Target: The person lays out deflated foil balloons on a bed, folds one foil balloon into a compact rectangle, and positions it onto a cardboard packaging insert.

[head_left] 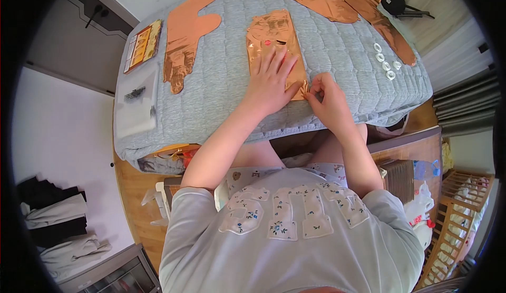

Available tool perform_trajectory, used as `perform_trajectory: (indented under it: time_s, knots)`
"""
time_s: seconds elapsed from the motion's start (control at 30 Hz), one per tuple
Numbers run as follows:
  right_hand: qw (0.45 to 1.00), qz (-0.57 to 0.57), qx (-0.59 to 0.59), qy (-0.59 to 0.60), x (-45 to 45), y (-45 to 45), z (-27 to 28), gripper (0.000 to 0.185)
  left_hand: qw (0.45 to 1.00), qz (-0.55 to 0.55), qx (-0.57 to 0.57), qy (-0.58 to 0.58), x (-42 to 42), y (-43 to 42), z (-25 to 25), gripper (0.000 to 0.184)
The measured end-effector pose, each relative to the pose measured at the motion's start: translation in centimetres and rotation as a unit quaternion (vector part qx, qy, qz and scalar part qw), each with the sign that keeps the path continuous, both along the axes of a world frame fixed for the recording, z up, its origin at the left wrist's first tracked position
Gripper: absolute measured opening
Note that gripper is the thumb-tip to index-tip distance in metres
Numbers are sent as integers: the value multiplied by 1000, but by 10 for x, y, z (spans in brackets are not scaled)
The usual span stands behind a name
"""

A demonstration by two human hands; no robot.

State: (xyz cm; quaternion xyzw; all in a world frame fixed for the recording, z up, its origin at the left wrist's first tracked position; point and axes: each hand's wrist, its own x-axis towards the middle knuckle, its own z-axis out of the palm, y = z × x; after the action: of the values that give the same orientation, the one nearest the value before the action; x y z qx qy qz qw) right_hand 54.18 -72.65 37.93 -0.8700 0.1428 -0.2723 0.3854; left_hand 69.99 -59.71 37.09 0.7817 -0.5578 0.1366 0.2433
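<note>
On the grey quilted mattress [221, 103], our left hand [268, 90] lies flat with fingers spread, pressing a shiny copper-coloured foil strip [270, 27] and gripping nothing. Our right hand [333, 103] is curled narrow at the foil's crumpled near corner; we cannot tell whether its thumb and fingertips pinch any of it. We judge the step in hand to be flattening the strip and working its edge; handling that corner calls for a light pinch from us, with the left palm as a steady weight. Our left fingers hide the strip's middle, and its small red and dark markings are hard to make out. The top of the frame cuts off another crinkled copper foil piece [316, 0].
</note>
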Motion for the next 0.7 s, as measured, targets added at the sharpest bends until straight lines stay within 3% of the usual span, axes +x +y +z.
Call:
perform_trajectory:
  time_s: [0.03, 0.13, 0.2, 0.23, 0.3, 0.33, 0.4, 0.43, 0.6, 0.7]
  knots:
    - [1000, -1, 1, 1, -2, -2, 0, 29, 999, 11, 23, -39, 0, -1, -1, 67]
    - [998, 39, 50, -8, -13, -14, 7, 26, 996, 19, 92, -8, 2, -1, -2, 72]
    - [988, 101, -118, -9, -23, -26, 10, 30, 995, 14, 95, 8, 3, -1, -3, 72]
    - [988, 101, -117, -7, -26, -32, 10, 30, 995, 10, 100, 23, 3, -1, -3, 73]
    - [946, 156, -285, -1, -29, -44, 10, 33, 994, 12, 106, 27, 3, -1, -4, 74]
    - [946, 156, -284, 1, -29, -49, 11, 33, 993, 14, 111, 30, 3, -2, -4, 75]
    - [871, 232, -432, -21, -26, -59, 16, 37, 993, 16, 115, 26, 3, -2, -3, 75]
    - [872, 232, -431, -20, -23, -65, 17, 37, 992, 18, 119, 21, 3, -2, -3, 76]
    - [773, 327, -540, -63, -10, -83, 33, 37, 991, 25, 130, 12, 2, -3, -2, 77]
    - [762, 360, -534, -62, -8, -88, 34, 36, 990, 28, 135, 11, 1, -3, -2, 78]
